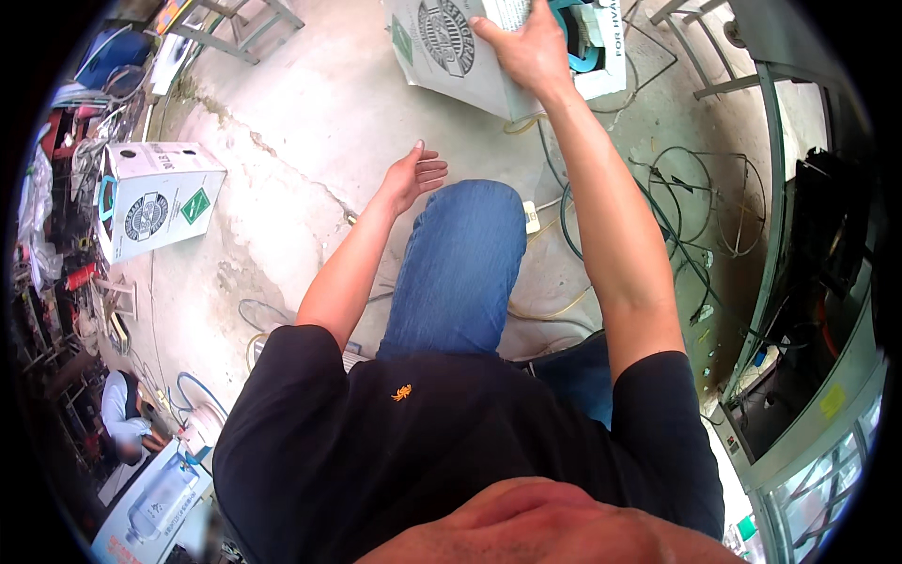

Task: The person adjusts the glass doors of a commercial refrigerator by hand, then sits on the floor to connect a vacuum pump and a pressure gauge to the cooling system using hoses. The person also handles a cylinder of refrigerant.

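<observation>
A white cardboard box (437,80) is at the top of the head view, partly cut off by the frame's upper edge. It has a dark round emblem and a green diamond on its side. My right hand (528,47) grips the box by its upper edge, thumb on the printed face. At the box's right end, a light-blue curved part (584,62) shows through an opening. My left hand (413,179) is open and holds nothing, its fingers apart, just above the floor beside my bent knee (470,226).
A second white box (155,197) with a light-blue handle stands on the concrete floor at left. Cables and hoses (700,202) lie looped at right, near a metal-framed cabinet (780,376). Cluttered goods (61,207) line the far left; another person (127,414) is at lower left.
</observation>
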The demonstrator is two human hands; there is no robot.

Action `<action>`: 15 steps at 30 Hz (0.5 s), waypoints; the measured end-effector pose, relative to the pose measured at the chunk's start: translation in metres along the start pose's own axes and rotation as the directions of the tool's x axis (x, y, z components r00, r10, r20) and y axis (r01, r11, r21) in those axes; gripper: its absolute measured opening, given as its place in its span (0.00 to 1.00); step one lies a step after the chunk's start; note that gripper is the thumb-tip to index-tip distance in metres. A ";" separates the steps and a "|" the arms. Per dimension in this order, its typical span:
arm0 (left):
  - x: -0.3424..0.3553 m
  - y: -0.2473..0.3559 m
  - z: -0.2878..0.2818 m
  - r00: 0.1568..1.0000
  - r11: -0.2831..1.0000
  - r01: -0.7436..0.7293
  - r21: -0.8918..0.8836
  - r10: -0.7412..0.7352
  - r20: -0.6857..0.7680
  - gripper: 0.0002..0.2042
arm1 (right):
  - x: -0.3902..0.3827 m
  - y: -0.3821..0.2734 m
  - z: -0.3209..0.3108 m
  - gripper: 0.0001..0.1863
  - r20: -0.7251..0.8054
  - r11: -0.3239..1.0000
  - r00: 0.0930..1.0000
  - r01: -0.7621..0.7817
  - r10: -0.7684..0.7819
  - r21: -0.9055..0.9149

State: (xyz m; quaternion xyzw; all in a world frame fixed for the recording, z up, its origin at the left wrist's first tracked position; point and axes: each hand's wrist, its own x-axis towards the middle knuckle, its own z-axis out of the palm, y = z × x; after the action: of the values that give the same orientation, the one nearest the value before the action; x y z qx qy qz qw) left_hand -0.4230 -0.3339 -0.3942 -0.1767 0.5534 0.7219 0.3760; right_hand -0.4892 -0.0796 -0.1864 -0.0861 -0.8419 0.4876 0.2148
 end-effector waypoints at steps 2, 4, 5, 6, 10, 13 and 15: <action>0.033 -0.002 0.011 0.980 0.941 0.157 -0.299 -0.111 0.166 0.40 | -0.010 -0.002 0.011 0.42 0.165 0.995 0.985 -0.035 0.050 -0.096; 0.060 0.001 0.034 0.987 0.899 0.139 -0.415 -0.092 0.132 0.40 | -0.022 0.006 0.024 0.44 0.162 0.992 0.986 -0.021 0.041 -0.122; 0.073 0.005 0.045 0.990 0.874 0.129 -0.469 -0.085 0.115 0.40 | -0.024 0.010 0.027 0.45 0.159 0.991 0.987 -0.015 0.037 -0.134; 0.082 0.007 0.048 0.987 0.804 0.153 -0.574 -0.098 0.127 0.36 | -0.028 0.011 0.033 0.45 0.181 0.993 0.982 -0.022 0.043 -0.118; 0.092 0.015 0.065 0.952 0.801 -0.127 -0.584 0.264 0.154 0.29 | -0.040 0.010 0.036 0.42 0.224 0.992 0.974 0.009 0.020 -0.125; 0.071 0.018 0.070 0.957 0.766 -0.188 -0.615 0.282 0.059 0.26 | -0.053 -0.011 0.036 0.39 0.234 0.993 0.972 0.020 0.008 -0.120; 0.036 0.011 0.080 0.961 0.732 -0.234 -0.640 0.273 -0.039 0.24 | -0.053 -0.033 0.029 0.36 0.247 0.996 0.969 0.009 0.013 -0.088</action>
State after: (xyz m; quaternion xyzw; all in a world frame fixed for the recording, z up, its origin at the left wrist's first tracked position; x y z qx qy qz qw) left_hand -0.4415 -0.2481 -0.3848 -0.1959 0.2827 0.9158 0.2073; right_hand -0.4530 -0.1381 -0.1849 -0.0349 -0.8827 0.4571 0.1038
